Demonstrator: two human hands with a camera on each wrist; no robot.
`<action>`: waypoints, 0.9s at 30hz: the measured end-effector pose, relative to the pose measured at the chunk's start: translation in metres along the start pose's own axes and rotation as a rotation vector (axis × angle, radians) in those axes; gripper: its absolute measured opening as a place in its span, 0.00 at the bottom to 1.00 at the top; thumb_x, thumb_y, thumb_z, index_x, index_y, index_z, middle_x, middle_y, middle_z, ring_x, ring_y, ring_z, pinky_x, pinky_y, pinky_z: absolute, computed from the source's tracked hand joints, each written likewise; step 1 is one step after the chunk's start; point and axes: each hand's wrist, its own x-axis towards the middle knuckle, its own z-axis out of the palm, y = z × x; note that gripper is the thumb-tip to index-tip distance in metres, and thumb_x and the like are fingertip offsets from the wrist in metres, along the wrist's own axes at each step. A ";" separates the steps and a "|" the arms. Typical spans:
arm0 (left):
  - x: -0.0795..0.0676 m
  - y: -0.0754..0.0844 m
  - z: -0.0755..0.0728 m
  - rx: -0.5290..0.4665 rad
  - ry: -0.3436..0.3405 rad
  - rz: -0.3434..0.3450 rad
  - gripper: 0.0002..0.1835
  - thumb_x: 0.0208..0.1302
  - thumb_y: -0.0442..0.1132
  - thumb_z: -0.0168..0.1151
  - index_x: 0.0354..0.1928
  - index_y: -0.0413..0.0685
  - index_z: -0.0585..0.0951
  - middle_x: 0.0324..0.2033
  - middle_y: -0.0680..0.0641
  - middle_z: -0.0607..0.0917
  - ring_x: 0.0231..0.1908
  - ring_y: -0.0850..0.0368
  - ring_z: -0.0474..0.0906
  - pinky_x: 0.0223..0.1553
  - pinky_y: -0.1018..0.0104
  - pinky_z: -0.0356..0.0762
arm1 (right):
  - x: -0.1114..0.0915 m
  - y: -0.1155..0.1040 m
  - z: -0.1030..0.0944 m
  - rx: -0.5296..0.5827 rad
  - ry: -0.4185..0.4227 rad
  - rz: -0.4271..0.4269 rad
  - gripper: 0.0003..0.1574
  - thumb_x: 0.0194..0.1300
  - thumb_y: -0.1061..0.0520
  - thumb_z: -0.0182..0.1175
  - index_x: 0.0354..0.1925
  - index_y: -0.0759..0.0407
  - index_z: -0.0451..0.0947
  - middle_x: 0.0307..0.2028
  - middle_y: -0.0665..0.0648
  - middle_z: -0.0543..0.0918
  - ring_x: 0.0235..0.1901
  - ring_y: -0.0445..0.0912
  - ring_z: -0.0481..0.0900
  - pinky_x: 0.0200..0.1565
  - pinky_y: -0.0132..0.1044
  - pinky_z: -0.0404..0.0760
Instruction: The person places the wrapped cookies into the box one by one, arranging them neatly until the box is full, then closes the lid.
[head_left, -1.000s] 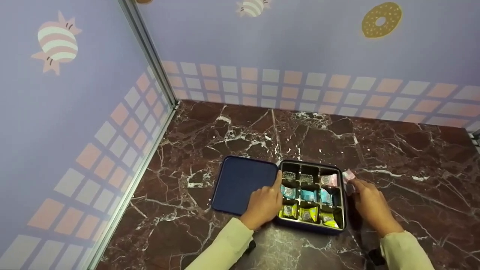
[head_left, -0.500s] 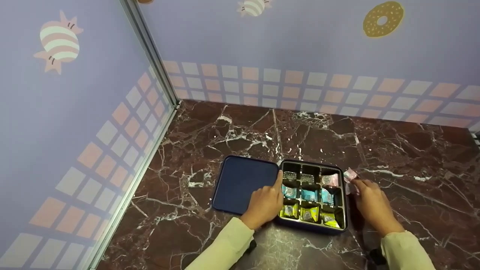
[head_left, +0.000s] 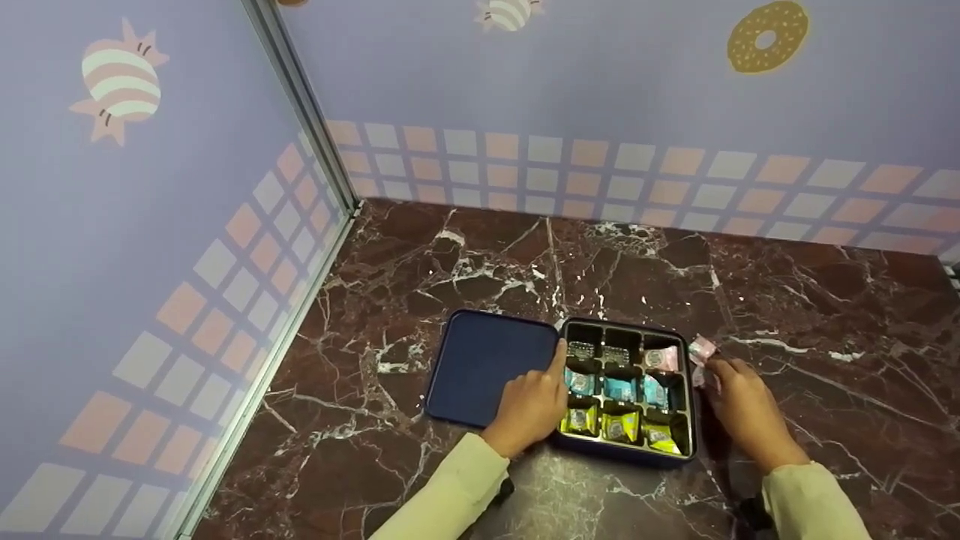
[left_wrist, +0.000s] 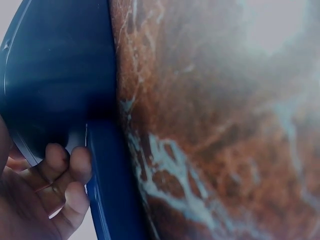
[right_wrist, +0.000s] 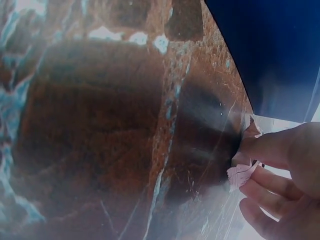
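A dark blue tin [head_left: 630, 454] stands open, its insert divided into several compartments. Yellow-wrapped sweets [head_left: 621, 426] fill the near row and blue-wrapped sweets [head_left: 619, 388] the middle one. The far row has one pink-wrapped sweet [head_left: 661, 358] at its right end. My left hand [head_left: 531, 409] lies over the tin's left side, index finger straight along the rim; its other fingers bend loosely against the blue edge [left_wrist: 112, 185] in the left wrist view. Just outside the tin's right wall, my right hand [head_left: 746, 409] pinches another pink-wrapped sweet [right_wrist: 241, 174] between thumb and fingers.
The blue lid [head_left: 487, 367] lies flat against the tin's left side, partly under my left hand. A brown marbled table [head_left: 465, 255] meets a patterned panel [head_left: 615, 82] at the back and another panel [head_left: 172, 247] at the left.
The right fingers shift slightly on the pink-wrapped sweet, which stays beside the tin. The left hand, tin and lid hold their places; the view drifts a little.
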 end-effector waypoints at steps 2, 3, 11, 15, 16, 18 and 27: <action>0.000 0.000 0.000 -0.003 0.001 0.000 0.30 0.71 0.40 0.45 0.74 0.45 0.59 0.08 0.56 0.62 0.09 0.62 0.54 0.11 0.68 0.52 | 0.000 0.000 0.000 0.000 -0.004 -0.003 0.17 0.47 0.72 0.68 0.39 0.69 0.79 0.34 0.67 0.81 0.36 0.66 0.80 0.41 0.60 0.76; 0.000 0.000 0.001 -0.005 0.001 -0.001 0.30 0.71 0.41 0.45 0.74 0.45 0.59 0.08 0.56 0.63 0.09 0.62 0.54 0.11 0.68 0.53 | 0.000 0.000 0.000 -0.001 -0.009 -0.002 0.17 0.47 0.72 0.68 0.39 0.70 0.79 0.34 0.67 0.81 0.36 0.66 0.80 0.41 0.61 0.76; -0.001 -0.001 0.002 0.000 0.002 0.010 0.29 0.72 0.41 0.43 0.74 0.47 0.59 0.08 0.55 0.64 0.09 0.62 0.53 0.11 0.68 0.49 | -0.001 -0.003 -0.005 -0.012 -0.039 0.018 0.22 0.46 0.72 0.67 0.43 0.70 0.78 0.35 0.68 0.82 0.37 0.69 0.79 0.41 0.62 0.76; -0.001 -0.001 0.002 -0.004 0.009 0.013 0.29 0.72 0.41 0.43 0.74 0.47 0.59 0.08 0.55 0.65 0.09 0.62 0.54 0.11 0.68 0.49 | 0.000 -0.005 -0.007 -0.014 -0.015 0.010 0.23 0.45 0.71 0.69 0.43 0.68 0.79 0.35 0.68 0.82 0.36 0.69 0.79 0.40 0.63 0.76; -0.001 -0.001 0.002 -0.004 0.008 0.012 0.29 0.72 0.41 0.43 0.74 0.47 0.59 0.08 0.55 0.65 0.09 0.62 0.54 0.11 0.68 0.50 | 0.001 -0.005 -0.007 -0.016 -0.010 0.008 0.23 0.45 0.71 0.69 0.43 0.68 0.79 0.35 0.68 0.82 0.37 0.69 0.79 0.40 0.63 0.76; -0.001 0.000 0.002 -0.002 0.007 0.012 0.29 0.72 0.41 0.43 0.74 0.47 0.59 0.08 0.54 0.65 0.09 0.62 0.55 0.11 0.67 0.51 | 0.002 -0.006 -0.008 -0.019 -0.003 0.006 0.23 0.44 0.71 0.69 0.43 0.68 0.79 0.35 0.68 0.82 0.36 0.69 0.79 0.39 0.63 0.76; 0.000 0.000 0.001 -0.012 -0.002 0.006 0.30 0.71 0.40 0.43 0.74 0.46 0.59 0.08 0.56 0.61 0.09 0.63 0.53 0.11 0.68 0.51 | 0.003 -0.009 -0.009 0.006 0.006 0.017 0.22 0.47 0.69 0.70 0.43 0.69 0.78 0.37 0.71 0.81 0.39 0.66 0.77 0.43 0.62 0.75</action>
